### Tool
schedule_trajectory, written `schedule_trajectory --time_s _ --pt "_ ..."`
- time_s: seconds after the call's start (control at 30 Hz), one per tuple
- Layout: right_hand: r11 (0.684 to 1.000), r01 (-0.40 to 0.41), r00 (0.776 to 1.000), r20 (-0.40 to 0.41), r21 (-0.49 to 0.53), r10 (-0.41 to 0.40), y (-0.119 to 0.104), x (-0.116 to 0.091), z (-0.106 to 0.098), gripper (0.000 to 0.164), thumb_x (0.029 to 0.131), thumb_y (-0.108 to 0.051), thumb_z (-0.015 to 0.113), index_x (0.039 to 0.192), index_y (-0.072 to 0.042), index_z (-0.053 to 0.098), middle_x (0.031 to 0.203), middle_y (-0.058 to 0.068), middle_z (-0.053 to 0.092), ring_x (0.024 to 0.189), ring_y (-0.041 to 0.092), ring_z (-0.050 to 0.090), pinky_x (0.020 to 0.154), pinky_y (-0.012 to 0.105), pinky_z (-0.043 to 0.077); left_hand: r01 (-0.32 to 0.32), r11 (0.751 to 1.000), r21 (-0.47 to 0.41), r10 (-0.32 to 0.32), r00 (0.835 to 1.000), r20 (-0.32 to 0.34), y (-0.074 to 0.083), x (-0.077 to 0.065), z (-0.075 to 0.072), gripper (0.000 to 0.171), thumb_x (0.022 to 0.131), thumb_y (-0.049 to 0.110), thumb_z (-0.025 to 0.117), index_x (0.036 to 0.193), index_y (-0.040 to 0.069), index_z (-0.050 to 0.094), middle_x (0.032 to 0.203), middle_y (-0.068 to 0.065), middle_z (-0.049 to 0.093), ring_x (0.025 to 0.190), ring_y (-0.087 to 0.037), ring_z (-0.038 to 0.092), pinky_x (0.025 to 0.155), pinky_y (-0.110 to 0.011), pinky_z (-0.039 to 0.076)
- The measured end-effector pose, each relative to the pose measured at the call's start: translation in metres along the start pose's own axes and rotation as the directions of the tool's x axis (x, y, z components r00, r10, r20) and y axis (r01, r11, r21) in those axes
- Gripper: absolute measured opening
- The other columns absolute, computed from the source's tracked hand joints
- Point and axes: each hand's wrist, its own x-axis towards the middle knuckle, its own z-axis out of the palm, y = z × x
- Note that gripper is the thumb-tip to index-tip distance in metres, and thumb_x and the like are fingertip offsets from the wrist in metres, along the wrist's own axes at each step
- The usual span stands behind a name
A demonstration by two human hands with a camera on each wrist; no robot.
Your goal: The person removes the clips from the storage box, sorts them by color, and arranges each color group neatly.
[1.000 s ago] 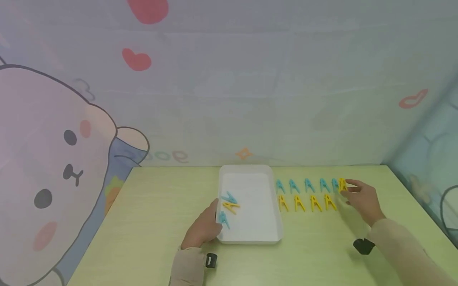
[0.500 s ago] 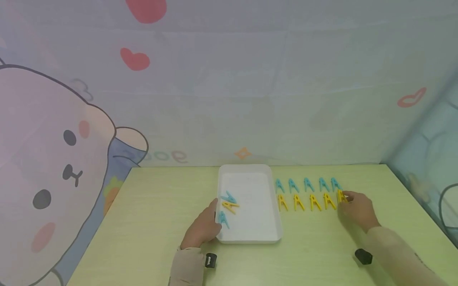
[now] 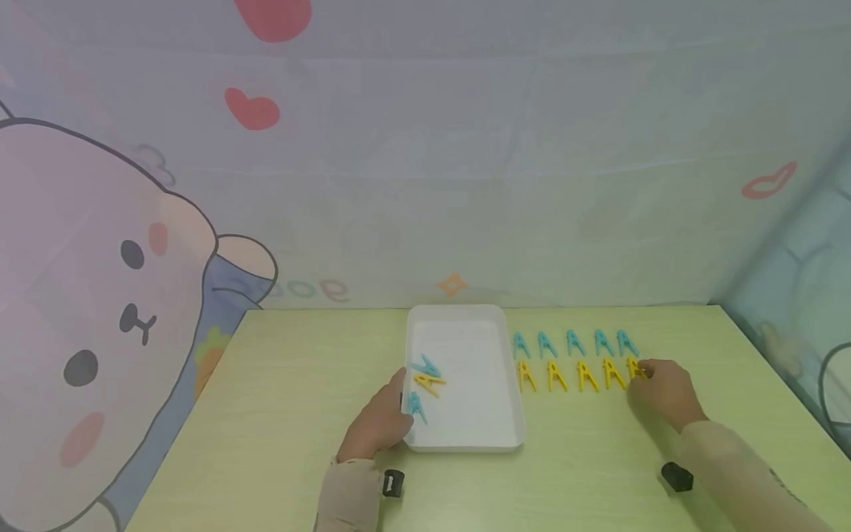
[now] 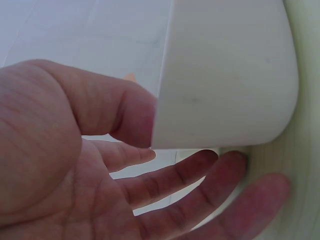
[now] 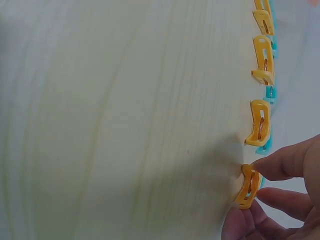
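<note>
My right hand pinches a yellow clothespin at the right end of a row of yellow clothespins on the table. Thumb and fingertips are at its sides, and its legs are partly hidden by the hand in the head view. Behind that row runs one of blue clothespins, spread the same way. My left hand holds the left wall of a white tray, with the thumb at the rim in the left wrist view. Inside the tray, near that hand, lie two blue clothespins and a yellow clothespin.
The light wooden table ends at a printed cloth hanging close behind the tray. A black strap piece shows below the right wrist. On the far right, a dark cable hangs beside the table edge.
My right hand has brought the yellow clothespin from beside the rightmost blue one toward me, down to the end of the yellow row. My left hand stays on the tray.
</note>
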Motion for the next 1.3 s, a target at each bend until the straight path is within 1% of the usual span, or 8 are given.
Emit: schedule_trajectory --time_s 0.17,0.37,0.47,0.57,0.77,1.0,1.07,1.3 --pt "1.000 0.001 1.000 -0.010 -0.013 -0.001 -0.001 0.000 0.001 0.041 0.082 -0.007 0.047 0.114 0.018 0.050 0.114 0.037 0.047 0.104 0.052 0.043 0.082 0.058 0.037 -0.017 1.000 -0.010 0.017 1.000 0.003 -0.002 0.001 0.000 0.077 0.079 0.001 0.050 0.146 0.012 0.015 0.126 -0.011 0.043 0.070 -0.021 0.049 0.048 -0.033 0.042" --pt "0.998 -0.029 0.999 -0.015 0.063 0.030 0.003 0.000 -0.002 0.052 0.085 -0.014 0.047 0.125 0.018 0.038 0.118 0.039 0.042 0.104 0.052 0.042 0.078 0.056 0.040 -0.007 1.000 -0.017 0.008 1.000 0.012 0.000 0.001 0.000 0.077 0.079 0.001 0.050 0.146 0.013 0.014 0.126 -0.012 0.042 0.069 -0.021 0.049 0.047 -0.033 0.041" --pt "0.994 -0.014 0.994 -0.102 0.107 0.025 -0.002 0.000 -0.005 0.055 0.087 -0.017 0.047 0.130 0.014 0.034 0.119 0.037 0.039 0.103 0.050 0.042 0.075 0.055 0.041 -0.011 1.000 -0.001 0.011 1.000 0.013 0.001 0.001 0.000 0.077 0.079 0.001 0.050 0.146 0.012 0.015 0.127 -0.012 0.042 0.073 -0.022 0.048 0.049 -0.033 0.040" --pt "0.989 0.030 0.973 -0.233 0.145 0.005 -0.014 0.002 -0.008 0.056 0.088 -0.019 0.047 0.133 0.011 0.031 0.119 0.035 0.036 0.102 0.048 0.041 0.074 0.054 0.040 -0.020 0.999 0.027 0.020 1.000 0.005 0.001 0.001 0.000 0.076 0.079 0.001 0.050 0.146 0.011 0.015 0.130 -0.011 0.041 0.083 -0.023 0.048 0.054 -0.032 0.038" --pt "0.945 0.163 0.893 -0.451 0.284 -0.019 -0.053 0.003 -0.008 0.060 0.092 -0.025 0.045 0.142 -0.003 0.021 0.132 0.024 0.026 0.114 0.040 0.032 0.081 0.049 0.036 -0.031 0.999 0.039 0.031 1.000 -0.004 0.001 0.000 -0.001 0.076 0.078 0.001 0.050 0.146 0.011 0.016 0.129 -0.011 0.042 0.091 -0.025 0.045 0.059 -0.033 0.036" --pt "0.862 0.386 0.807 -0.573 0.330 -0.142 -0.107 0.004 0.001 0.055 0.092 -0.023 0.047 0.142 -0.021 0.023 0.138 0.004 0.025 0.120 0.021 0.029 0.092 0.041 0.033 -0.027 0.999 0.037 0.027 1.000 -0.003 0.003 -0.001 -0.003 0.075 0.079 0.001 0.050 0.146 0.010 0.016 0.129 -0.010 0.042 0.087 -0.023 0.046 0.058 -0.032 0.038" --pt "0.834 0.461 0.771 -0.603 0.303 -0.207 -0.124 0.005 0.006 0.054 0.092 -0.020 0.049 0.141 -0.022 0.026 0.137 0.004 0.027 0.119 0.019 0.031 0.092 0.039 0.033 -0.021 0.999 0.037 0.021 1.000 -0.004 0.003 -0.001 -0.003 0.075 0.080 0.002 0.050 0.146 0.010 0.016 0.129 -0.011 0.042 0.085 -0.023 0.047 0.056 -0.033 0.038" --pt "0.700 0.694 0.596 -0.680 0.169 -0.427 -0.178 0.011 0.031 0.048 0.086 -0.002 0.055 0.132 -0.008 0.043 0.127 0.010 0.041 0.106 0.023 0.045 0.085 0.039 0.040 -0.022 0.999 0.038 0.022 1.000 -0.006 0.006 -0.003 -0.003 0.075 0.079 0.001 0.051 0.145 0.009 0.017 0.124 -0.011 0.045 0.080 -0.023 0.047 0.055 -0.033 0.038"
